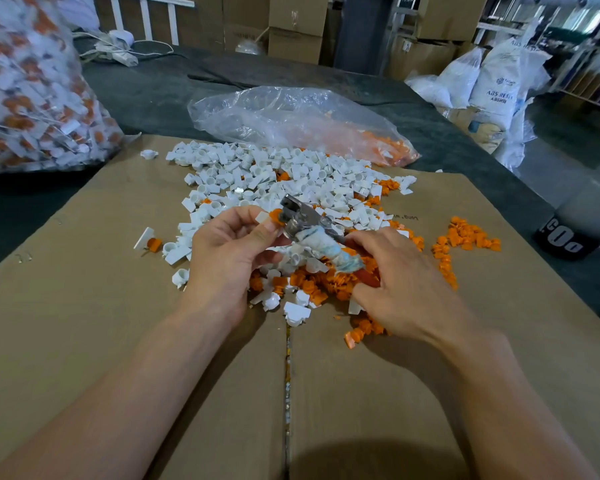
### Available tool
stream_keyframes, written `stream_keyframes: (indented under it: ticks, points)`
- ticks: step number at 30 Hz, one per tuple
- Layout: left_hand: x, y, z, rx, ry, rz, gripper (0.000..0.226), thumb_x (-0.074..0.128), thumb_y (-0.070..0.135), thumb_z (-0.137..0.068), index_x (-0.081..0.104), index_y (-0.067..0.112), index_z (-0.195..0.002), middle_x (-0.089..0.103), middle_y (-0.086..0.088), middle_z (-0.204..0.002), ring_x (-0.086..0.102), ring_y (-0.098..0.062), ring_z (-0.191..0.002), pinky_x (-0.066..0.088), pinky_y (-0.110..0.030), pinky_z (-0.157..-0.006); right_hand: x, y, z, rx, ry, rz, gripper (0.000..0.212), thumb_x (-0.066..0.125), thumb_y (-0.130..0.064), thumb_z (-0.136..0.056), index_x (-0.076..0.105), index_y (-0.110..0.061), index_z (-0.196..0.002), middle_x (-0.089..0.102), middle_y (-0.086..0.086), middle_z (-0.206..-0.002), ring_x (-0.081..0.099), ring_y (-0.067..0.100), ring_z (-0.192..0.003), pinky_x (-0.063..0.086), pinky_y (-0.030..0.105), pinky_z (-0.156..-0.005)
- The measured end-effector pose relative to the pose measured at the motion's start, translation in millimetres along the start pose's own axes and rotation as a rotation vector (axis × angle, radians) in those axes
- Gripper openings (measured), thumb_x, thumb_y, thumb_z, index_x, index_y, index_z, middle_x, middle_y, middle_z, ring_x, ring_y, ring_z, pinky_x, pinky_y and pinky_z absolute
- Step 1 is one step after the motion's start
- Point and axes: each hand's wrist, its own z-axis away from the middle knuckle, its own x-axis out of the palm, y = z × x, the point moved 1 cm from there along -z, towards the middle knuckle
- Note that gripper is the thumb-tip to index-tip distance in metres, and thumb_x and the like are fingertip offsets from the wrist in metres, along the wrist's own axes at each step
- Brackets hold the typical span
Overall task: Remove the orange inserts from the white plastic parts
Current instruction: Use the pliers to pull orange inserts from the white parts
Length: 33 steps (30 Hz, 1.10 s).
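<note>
Left hand [229, 251]: fingertips pinch a white part [262, 216] with its orange insert [275, 216], frame centre. Right hand [406, 285]: curled round cloth-wrapped pliers [302, 221], tip at the insert. Beneath: pile of white parts [291, 174] and loose orange inserts [326, 282] on cardboard [84, 306].

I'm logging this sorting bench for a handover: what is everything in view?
white plastic parts: many, white, piled mid-cardboard
orange inserts: many, orange, heaped under the hands, scattered right
held part: one, white with orange insert, at the pliers' tip
pliers: one, metal, cloth-wrapped handle, above the heap
cardboard: one, brown, under the piles
clear bag: one, transparent, behind pile, holds orange pieces
full bag: one, clear, far left, white-and-orange parts
sacks: several, white, far right
left hand: one, pinches held part
right hand: one, grips pliers
</note>
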Motion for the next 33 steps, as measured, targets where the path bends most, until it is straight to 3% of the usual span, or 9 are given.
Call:
stream_keyframes:
  ticks: [2,6,12,16,22,29,33]
  points:
    - [0,0,0,0.006,-0.001,-0.018,0.007,0.061,0.004,-0.075,0.056,0.009,-0.072,0.066,0.005,-0.057,0.062,-0.007,-0.051,0.049,-0.016,-0.046,0,-1,0,0.004,-0.028,0.006,0.059,0.045,-0.038,-0.072,0.040,-0.027,-0.130,0.041,-0.007,-0.109,0.034,0.006,-0.099,0.026,0.022,-0.077]
    - [1,1,1,0.009,-0.019,-0.013,0.010,0.062,0.013,-0.065,0.056,0.010,-0.072,0.065,0.006,-0.057,0.061,-0.006,-0.050,0.050,-0.015,-0.049,-2,-3,1,0.017,-0.046,-0.021,0.058,0.038,-0.037,-0.063,0.046,-0.030,-0.120,0.043,-0.007,-0.097,0.037,0.009,-0.091,0.029,0.026,-0.071]
    - [3,2,0,0.019,-0.029,0.039,0.011,0.061,0.009,-0.063,0.055,0.007,-0.072,0.065,0.005,-0.057,0.060,-0.007,-0.051,0.050,-0.016,-0.050,-4,-8,3,-0.008,-0.002,-0.114,0.025,0.055,-0.015,-0.074,0.054,-0.025,-0.097,0.056,-0.004,-0.083,0.048,0.015,-0.077,0.040,0.032,-0.065]
    - [3,3,2,0.051,-0.016,0.027,0.006,0.060,0.005,-0.069,0.054,0.007,-0.072,0.064,0.007,-0.054,0.059,-0.005,-0.048,0.051,-0.016,-0.051,-4,-13,3,-0.014,0.025,-0.159,0.025,0.056,-0.010,-0.075,0.061,-0.017,-0.099,0.061,0.001,-0.080,0.052,0.016,-0.073,0.045,0.036,-0.065]
    - [3,5,4,0.053,0.010,0.004,0.017,0.053,-0.006,-0.082,0.054,0.007,-0.071,0.064,0.006,-0.055,0.061,-0.005,-0.051,0.051,-0.017,-0.050,-3,-13,4,-0.012,0.015,-0.154,0.018,0.057,-0.012,-0.077,0.061,-0.016,-0.093,0.060,0.000,-0.073,0.050,0.013,-0.064,0.040,0.033,-0.056]
    - [2,4,5,0.039,0.026,-0.005,0.015,0.055,-0.005,-0.080,0.055,0.006,-0.071,0.063,0.007,-0.055,0.059,-0.006,-0.050,0.052,-0.017,-0.051,-2,-15,3,-0.009,0.023,-0.114,0.011,0.057,-0.011,-0.075,0.052,-0.020,-0.078,0.055,0.001,-0.066,0.047,0.016,-0.060,0.039,0.035,-0.054]
    - [2,6,6,0.041,0.023,0.013,0.007,0.060,0.005,-0.068,0.055,0.006,-0.072,0.063,0.007,-0.055,0.059,-0.006,-0.050,0.052,-0.017,-0.051,-3,-15,4,-0.015,0.032,-0.103,0.009,0.057,-0.013,-0.075,0.058,-0.015,-0.084,0.059,0.002,-0.068,0.050,0.017,-0.062,0.042,0.036,-0.055]
